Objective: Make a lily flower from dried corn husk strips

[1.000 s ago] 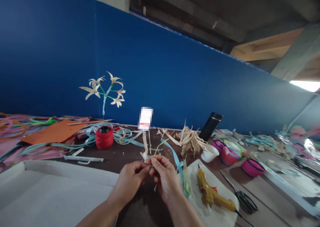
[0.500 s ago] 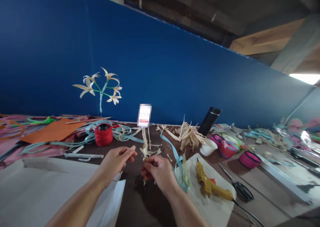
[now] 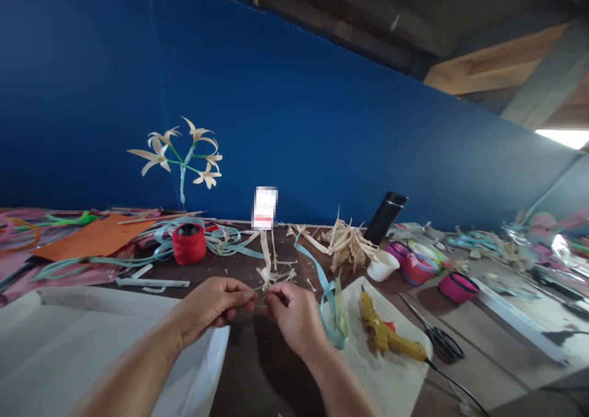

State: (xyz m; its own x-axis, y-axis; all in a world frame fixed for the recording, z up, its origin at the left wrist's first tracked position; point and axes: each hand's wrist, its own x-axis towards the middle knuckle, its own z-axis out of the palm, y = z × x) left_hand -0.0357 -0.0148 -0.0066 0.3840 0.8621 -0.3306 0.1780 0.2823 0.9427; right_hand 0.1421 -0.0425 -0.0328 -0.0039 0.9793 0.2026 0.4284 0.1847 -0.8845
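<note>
At left, an orange sheet (image 3: 94, 239) lies behind a white tray (image 3: 92, 349), our left forearm (image 3: 133, 368) reaching over it past a red spool (image 3: 189, 248). Our left hand (image 3: 223, 303) and right hand (image 3: 297, 313), fingertips pinched together, hold a thin strand (image 3: 260, 289) between them, just before pale scraps (image 3: 278, 275). Beside our right wrist curls blue ribbon (image 3: 321, 276); beyond it lie a yellow glue gun (image 3: 389, 337) and scissors (image 3: 442, 340).
</note>
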